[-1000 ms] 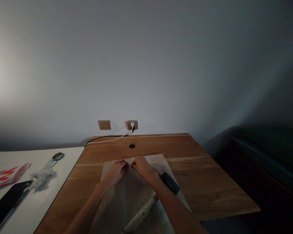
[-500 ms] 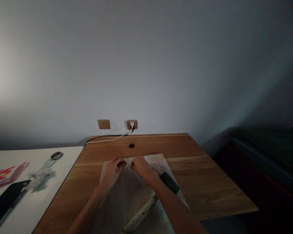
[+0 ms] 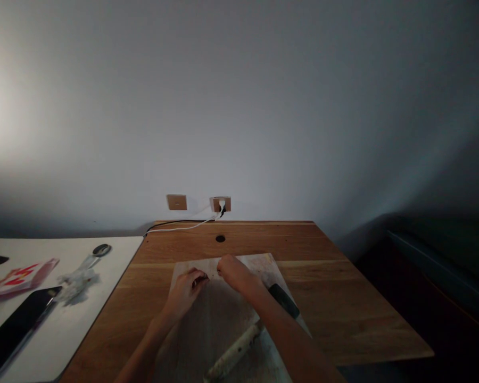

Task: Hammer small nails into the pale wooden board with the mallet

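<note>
Small dark piece, by the board's far-left corner: I have the left hand narrowed on it. The right hand curls near the far edge, contents unclear; I'd work low, minding the mallet rightward.

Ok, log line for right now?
left hand: curled over pale rectangular board | right hand: curled, apart | black-headed pale-handled mallet: on board

The wooden table (brown, grained) carries a pale, stained board.
</note>
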A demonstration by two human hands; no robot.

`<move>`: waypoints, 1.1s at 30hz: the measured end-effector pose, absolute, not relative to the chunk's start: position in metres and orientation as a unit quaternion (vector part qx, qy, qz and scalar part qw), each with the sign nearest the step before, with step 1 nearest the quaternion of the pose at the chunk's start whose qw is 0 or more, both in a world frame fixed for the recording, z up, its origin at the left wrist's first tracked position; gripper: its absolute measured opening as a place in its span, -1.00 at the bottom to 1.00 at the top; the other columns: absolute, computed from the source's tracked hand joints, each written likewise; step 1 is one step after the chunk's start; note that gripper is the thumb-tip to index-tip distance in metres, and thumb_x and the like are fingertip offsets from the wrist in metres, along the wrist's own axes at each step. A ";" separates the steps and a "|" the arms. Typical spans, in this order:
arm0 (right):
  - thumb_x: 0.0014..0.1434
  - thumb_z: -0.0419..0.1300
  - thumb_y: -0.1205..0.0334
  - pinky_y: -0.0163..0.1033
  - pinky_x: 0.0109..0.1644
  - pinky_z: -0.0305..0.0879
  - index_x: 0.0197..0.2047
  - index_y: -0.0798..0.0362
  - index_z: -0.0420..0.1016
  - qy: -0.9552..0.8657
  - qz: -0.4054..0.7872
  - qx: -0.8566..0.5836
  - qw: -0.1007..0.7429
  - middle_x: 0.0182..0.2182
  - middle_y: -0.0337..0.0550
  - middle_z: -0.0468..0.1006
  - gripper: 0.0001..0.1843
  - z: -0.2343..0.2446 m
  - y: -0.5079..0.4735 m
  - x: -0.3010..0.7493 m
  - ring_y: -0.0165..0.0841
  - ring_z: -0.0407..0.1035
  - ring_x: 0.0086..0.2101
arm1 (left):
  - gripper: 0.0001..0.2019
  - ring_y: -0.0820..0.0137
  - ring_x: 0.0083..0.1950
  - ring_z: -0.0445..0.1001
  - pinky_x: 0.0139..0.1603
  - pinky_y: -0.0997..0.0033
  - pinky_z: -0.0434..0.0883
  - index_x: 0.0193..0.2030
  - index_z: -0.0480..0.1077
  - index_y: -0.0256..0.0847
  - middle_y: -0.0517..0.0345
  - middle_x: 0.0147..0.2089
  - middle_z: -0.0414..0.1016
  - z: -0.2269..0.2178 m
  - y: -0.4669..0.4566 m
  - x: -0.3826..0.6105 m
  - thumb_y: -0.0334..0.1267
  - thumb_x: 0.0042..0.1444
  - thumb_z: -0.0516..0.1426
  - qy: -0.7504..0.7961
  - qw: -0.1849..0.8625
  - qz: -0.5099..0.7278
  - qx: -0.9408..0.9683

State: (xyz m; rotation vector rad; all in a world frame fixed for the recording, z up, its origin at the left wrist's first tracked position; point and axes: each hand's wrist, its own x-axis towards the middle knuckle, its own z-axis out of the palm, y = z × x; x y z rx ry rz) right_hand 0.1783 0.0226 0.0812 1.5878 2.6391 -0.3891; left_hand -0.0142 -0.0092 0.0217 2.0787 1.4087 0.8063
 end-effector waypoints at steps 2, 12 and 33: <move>0.27 0.11 0.45 -0.30 -0.21 0.34 -0.16 0.19 0.69 0.844 -0.120 0.523 0.021 -0.22 0.19 0.69 -0.72 0.081 0.021 0.176 -0.17 0.59 -0.17 | -0.81 0.32 -0.27 0.51 -0.19 0.38 0.38 -0.31 0.52 -0.21 0.07 -0.28 0.53 0.023 -0.011 -0.013 -0.26 0.21 0.09 0.526 0.247 0.288 0.761; 0.25 0.04 0.54 -0.23 -0.01 0.33 -0.12 0.20 0.67 0.850 -0.120 0.513 -0.004 -0.11 0.21 0.65 -0.64 0.083 0.021 0.177 -0.17 0.53 -0.05 | -0.83 0.25 -0.17 0.54 -0.10 0.32 0.38 -0.28 0.50 -0.21 0.02 -0.23 0.56 0.021 -0.015 -0.010 -0.28 0.21 0.07 0.531 0.257 0.260 0.765; 0.20 0.17 0.24 -0.36 -0.25 0.27 -0.26 0.00 0.74 0.762 -0.309 0.547 -0.155 -0.38 -0.21 0.71 -0.74 0.064 -0.032 0.222 -0.32 0.54 -0.30 | -0.82 0.27 -0.23 0.55 -0.19 0.39 0.35 -0.33 0.48 -0.19 0.04 -0.31 0.60 0.028 -0.033 0.032 -0.28 0.18 0.05 0.492 0.321 0.233 0.775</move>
